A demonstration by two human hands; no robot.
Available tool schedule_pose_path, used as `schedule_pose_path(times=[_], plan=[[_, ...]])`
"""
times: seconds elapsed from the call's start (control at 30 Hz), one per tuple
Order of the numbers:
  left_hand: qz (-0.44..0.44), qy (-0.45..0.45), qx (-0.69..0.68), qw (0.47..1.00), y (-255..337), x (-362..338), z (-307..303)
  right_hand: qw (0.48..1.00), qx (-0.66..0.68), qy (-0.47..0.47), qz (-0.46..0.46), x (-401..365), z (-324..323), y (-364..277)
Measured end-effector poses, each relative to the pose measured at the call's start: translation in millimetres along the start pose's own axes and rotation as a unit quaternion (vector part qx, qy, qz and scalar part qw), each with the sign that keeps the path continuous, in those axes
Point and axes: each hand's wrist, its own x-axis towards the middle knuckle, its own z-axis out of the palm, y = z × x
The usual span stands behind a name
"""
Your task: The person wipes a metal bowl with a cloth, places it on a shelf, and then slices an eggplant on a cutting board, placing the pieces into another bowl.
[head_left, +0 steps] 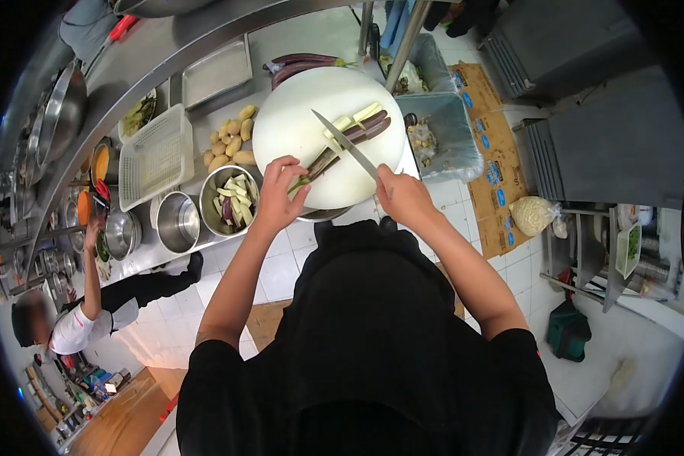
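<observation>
My right hand [404, 199] is closed round the handle of a knife [346, 143], whose blade points up and left over a round white cutting board [289, 114]. My left hand [283, 196] is at the board's lower left edge, its fingers curved at the stem end of an eggplant piece [321, 163]. Whether the fingers grip it is hard to tell. Cut eggplant lengths [368, 129], purple outside and pale inside, lie right of the blade. Whole eggplants [304, 64] rest behind the board. A steel pot [229, 201] holds cut eggplant pieces.
Potatoes [232, 137], a white plastic basket [156, 158], a metal tray [216, 74] and an empty steel pot [178, 221] stand left of the board. Lined bins [450, 140] are at its right. A co-worker [72, 323] reaches toward the counter at far left.
</observation>
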Motion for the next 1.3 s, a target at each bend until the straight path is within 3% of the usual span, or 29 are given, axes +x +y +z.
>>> schedule_pose_path(times=[0.13, 0.27, 0.57, 0.77, 0.83, 0.87, 0.9, 0.97, 1.0, 1.07, 1.1, 1.17, 1.2, 1.27, 1.3], plan=[[0.025, -0.024, 0.012, 0.999, -3, -11, 6, 0.997, -0.028, 0.004, -0.074, -32, 10, -9], [0.023, -0.006, 0.035, 0.999, -6, -10, 19, 0.994, -0.05, -0.04, -0.087, -43, 13, -26], [0.036, 0.03, 0.021, 0.999, -8, -9, 21, 0.993, -0.078, -0.076, -0.04, -44, 11, -52], [0.015, 0.042, 0.001, 0.999, -11, -27, 23, 0.994, -0.046, -0.098, -0.019, -17, 29, -35], [-0.207, 0.118, -0.232, 0.943, -16, -45, 30, 0.996, 0.005, -0.079, -0.027, -24, 11, -32], [-0.24, 0.133, -0.305, 0.912, -19, -52, 30, 0.996, 0.054, -0.062, -0.033, -30, 2, -28], [-0.239, 0.132, -0.306, 0.912, -21, -58, 29, 0.996, 0.053, -0.06, -0.031, -38, -2, -20], [-0.334, 0.15, -0.467, 0.805, -13, -59, 25, 0.992, 0.123, -0.016, -0.029, -56, -12, -4], [-0.342, 0.163, -0.494, 0.783, -4, -54, 26, 0.992, 0.121, -0.014, -0.03, -67, -17, 4], [-0.321, 0.142, -0.522, 0.778, 35, -20, 27, 0.977, 0.191, 0.071, 0.059, -91, -28, 20], [-0.305, 0.12, -0.546, 0.771, 57, -1, 28, 0.978, 0.189, 0.072, 0.057, -102, -32, 28], [-0.19, 0.06, -0.538, 0.819, 93, 46, 31, 0.906, 0.319, 0.122, 0.248, -122, -38, 44], [-0.187, 0.062, -0.539, 0.819, 95, 63, 26, 0.907, 0.318, 0.123, 0.246, -132, -39, 49], [-0.17, 0.022, -0.453, 0.875, 94, 96, 23, 0.882, 0.321, 0.211, 0.274, -149, -42, 63], [-0.129, 0.019, -0.297, 0.946, 62, 94, 28, 0.884, 0.32, 0.208, 0.268, -156, -40, 74]])
